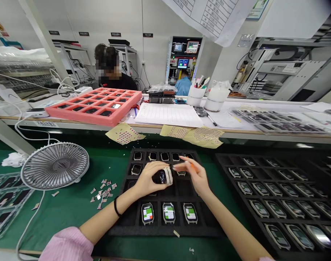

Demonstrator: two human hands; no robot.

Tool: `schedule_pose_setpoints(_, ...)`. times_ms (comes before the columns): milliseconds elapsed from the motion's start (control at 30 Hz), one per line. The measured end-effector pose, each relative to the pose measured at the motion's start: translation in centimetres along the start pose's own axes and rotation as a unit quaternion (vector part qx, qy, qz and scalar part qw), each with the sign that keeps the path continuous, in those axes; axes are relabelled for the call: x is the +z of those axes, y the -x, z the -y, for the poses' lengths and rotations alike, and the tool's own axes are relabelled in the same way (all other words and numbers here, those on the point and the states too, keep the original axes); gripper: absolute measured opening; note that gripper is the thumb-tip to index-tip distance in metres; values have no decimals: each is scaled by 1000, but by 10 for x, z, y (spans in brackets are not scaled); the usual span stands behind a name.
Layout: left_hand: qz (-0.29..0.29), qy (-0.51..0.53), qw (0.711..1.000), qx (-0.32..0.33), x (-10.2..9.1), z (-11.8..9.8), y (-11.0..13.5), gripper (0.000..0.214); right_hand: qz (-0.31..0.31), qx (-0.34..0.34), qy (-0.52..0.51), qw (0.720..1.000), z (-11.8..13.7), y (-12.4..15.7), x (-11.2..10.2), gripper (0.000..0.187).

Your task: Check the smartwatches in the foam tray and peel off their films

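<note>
My left hand [149, 179] is closed around a pale-framed smartwatch body [168, 176], held on edge above a black foam tray [165, 230]; the pale edge shows as two bands. My right hand [196, 175] is just to the right of it, its fingertips pointing at the watch. A small orange thing [193, 166] shows between its thumb and fingers, mostly hidden. In the tray's front row lie three smartwatches with lit screens, one of them a middle watch [169, 212]. More watches with dark screens, such as a corner watch [137, 156], sit in the back rows.
A second black tray [222, 159] of watches lies at right. To the left are a grey fan [55, 165] and scattered small tabs [102, 192]. A pink foam tray [111, 117] and paper sheets [168, 114] rest on the shelf. A co-worker [113, 72] sits beyond.
</note>
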State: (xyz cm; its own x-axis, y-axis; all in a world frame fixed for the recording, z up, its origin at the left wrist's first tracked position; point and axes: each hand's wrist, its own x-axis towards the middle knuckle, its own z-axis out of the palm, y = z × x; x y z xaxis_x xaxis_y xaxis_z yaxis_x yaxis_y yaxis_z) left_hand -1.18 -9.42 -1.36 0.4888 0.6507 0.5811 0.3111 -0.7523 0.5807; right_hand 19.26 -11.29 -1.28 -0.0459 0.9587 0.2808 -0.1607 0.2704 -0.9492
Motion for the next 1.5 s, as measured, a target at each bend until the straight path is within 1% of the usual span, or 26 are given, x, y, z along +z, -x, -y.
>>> schedule_pose_setpoints(67,-6,-4,1000,-14,-1,0,0,46,-35,-42,9,998,4,6,-3,39)
schedule_pose_setpoints(167,-15,-8,999,-29,-1,-2,0,45,-32,-71,10,997,10,18,-2,43)
schedule_pose_setpoints(333,-11,-10,999,-45,-1,-4,0,45,-22,-61,30,997,13,23,4,48)
schedule_pose_setpoints(467,-5,-5,999,-48,-1,-3,1,46,-32,-71,42,996,9,20,4,45)
schedule_pose_setpoints(633,-12,2,999,-42,0,-2,2,46,-40,-82,45,995,5,20,2,45)
schedule_pose_setpoints(800,-17,13,999,-39,1,-1,3,45,-40,-93,43,994,8,20,4,44)
schedule_pose_setpoints(967,-21,7,999,-30,2,-1,4,45,-42,-118,123,985,15,24,8,45)
schedule_pose_setpoints(1067,-28,2,1000,-13,2,-1,4,45,-37,-150,166,974,13,25,8,45)
schedule_pose_setpoints(1133,-30,1,1000,-7,1,-2,3,44,-32,-170,176,969,10,25,7,44)
schedule_pose_setpoints(1233,-33,3,999,-15,0,-4,2,42,-34,-175,165,970,6,22,7,42)
schedule_pose_setpoints(1367,-42,13,998,-39,0,-7,0,42,-42,-166,101,980,7,18,7,42)
schedule_pose_setpoints(1500,-43,12,998,-38,1,-9,-1,43,-37,-167,47,984,9,18,9,40)
